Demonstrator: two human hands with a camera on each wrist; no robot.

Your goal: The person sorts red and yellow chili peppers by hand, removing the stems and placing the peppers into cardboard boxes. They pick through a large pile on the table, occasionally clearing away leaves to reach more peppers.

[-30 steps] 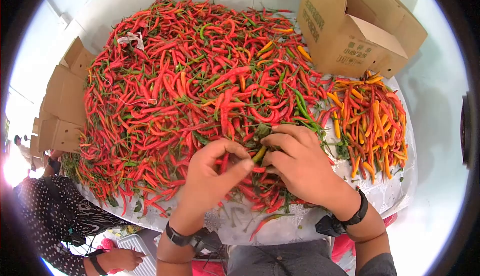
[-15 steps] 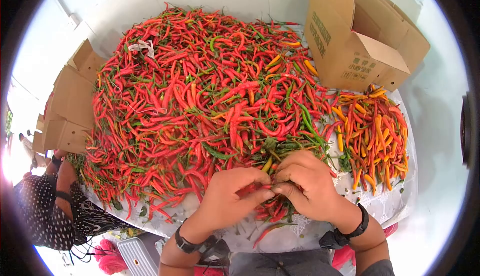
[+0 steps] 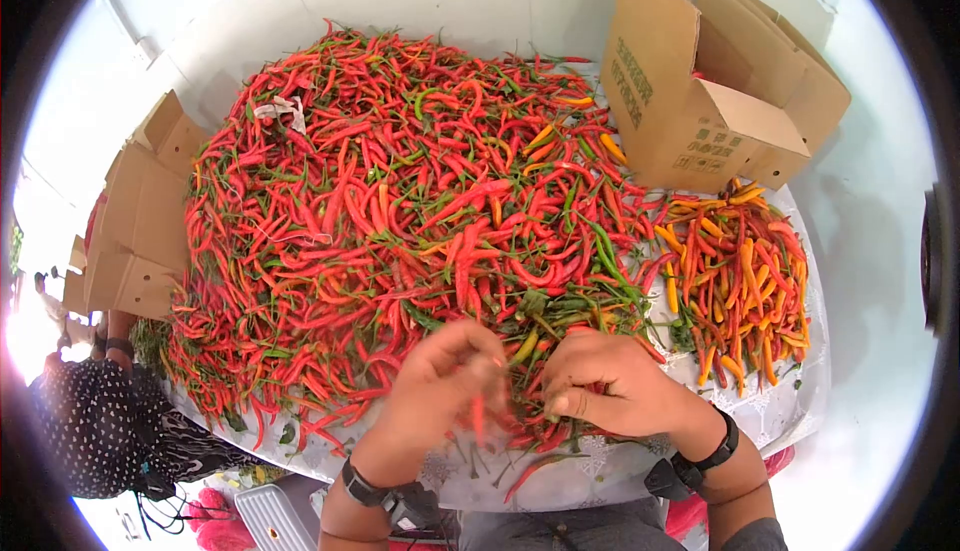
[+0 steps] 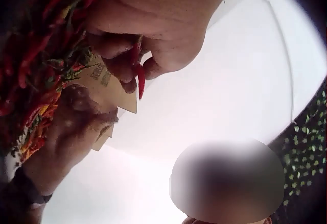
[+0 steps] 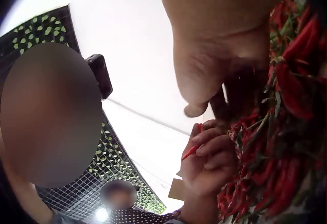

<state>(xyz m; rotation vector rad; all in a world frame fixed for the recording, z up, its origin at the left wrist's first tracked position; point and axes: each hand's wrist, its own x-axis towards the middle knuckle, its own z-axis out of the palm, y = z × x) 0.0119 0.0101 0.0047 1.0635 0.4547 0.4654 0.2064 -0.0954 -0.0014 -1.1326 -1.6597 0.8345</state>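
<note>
A slim red chili pepper (image 4: pixel 141 81) is pinched between the thumb and fingers of my left hand (image 3: pixel 445 386). It points downward, and the hand is blurred over the near edge of the chili heap (image 3: pixel 400 221). To its right, my right hand (image 3: pixel 615 381) is over the heap with fingers bent. Its thumb (image 5: pixel 195 110) stands apart from the fingers in the right wrist view. A patch of red shows between that thumb and the fingers; I cannot tell whether it is held. Green and yellowish chilies (image 3: pixel 525 346) lie just beyond the hands.
On the right lies a smaller pile of orange and red chilies (image 3: pixel 745 291), before an open cardboard box (image 3: pixel 690 101). More cardboard boxes (image 3: pixel 145 211) stand on the left. Loose stems lie on the white tablecloth (image 3: pixel 450 491). Another person (image 3: pixel 90 421) is at the lower left.
Half a second ago both hands met at one red chili. Since then they have separated, the left hand moving left with a chili. One second ago they were apart around the green chilies.
</note>
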